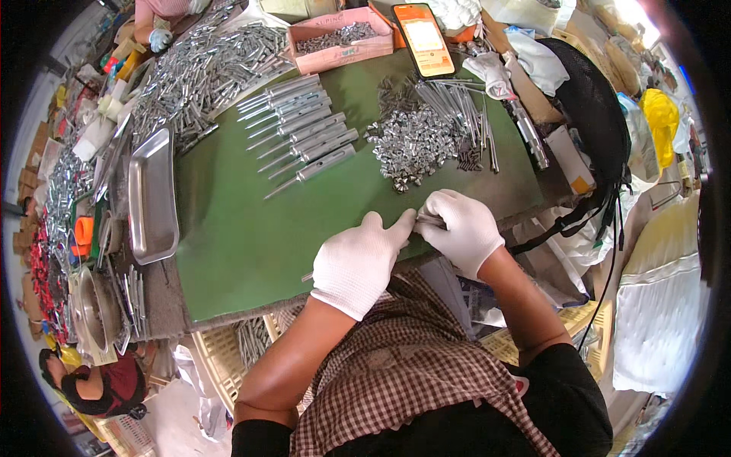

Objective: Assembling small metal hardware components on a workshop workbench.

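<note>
White knit gloves cover both hands, which meet at the near side of the green mat (228, 251). My left hand (358, 263) is closed around a thin metal rod (307, 277), whose tip pokes out beside the wrist. My right hand (461, 228) is closed too, pinching a grey metal piece (432, 221) against the left fingertips. Whether rod and piece are joined is hidden by the gloves. Beyond the hands lie a heap of small silvery metal sleeves (415, 148), a bundle of thin rods (453, 107) and a row of metal tubes with slim pins (324, 164).
A steel tray (154, 198) sits at the mat's left edge. Behind are a large pile of metal parts (205, 76), a pink box of small parts (343, 38) and a lit phone (424, 42). A black mesh bag (590, 99) stands right. Another person's gloved hand (160, 39) is far left.
</note>
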A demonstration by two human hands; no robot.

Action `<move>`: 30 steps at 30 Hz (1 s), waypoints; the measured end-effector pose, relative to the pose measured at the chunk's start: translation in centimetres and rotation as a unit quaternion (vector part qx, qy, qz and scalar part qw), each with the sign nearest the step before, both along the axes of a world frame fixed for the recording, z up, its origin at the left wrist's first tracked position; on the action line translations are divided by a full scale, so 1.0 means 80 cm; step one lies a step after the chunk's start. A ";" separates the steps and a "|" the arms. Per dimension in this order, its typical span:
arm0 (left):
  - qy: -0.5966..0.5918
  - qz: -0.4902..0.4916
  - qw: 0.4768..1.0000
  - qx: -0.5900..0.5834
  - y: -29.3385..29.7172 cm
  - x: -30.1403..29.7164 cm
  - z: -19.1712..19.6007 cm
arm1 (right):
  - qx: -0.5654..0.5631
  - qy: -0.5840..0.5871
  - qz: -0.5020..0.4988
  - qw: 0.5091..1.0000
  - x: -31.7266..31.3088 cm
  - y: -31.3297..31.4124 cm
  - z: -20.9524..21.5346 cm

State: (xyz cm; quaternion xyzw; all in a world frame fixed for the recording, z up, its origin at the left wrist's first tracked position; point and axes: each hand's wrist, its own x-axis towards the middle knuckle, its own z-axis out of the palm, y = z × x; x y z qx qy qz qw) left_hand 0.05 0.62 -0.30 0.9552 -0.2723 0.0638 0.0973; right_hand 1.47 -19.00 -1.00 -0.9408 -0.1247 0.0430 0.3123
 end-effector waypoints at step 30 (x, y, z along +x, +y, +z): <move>-0.004 -0.008 0.995 0.099 -0.039 0.011 0.005 | 0.680 0.013 -0.143 0.719 0.012 0.040 -0.041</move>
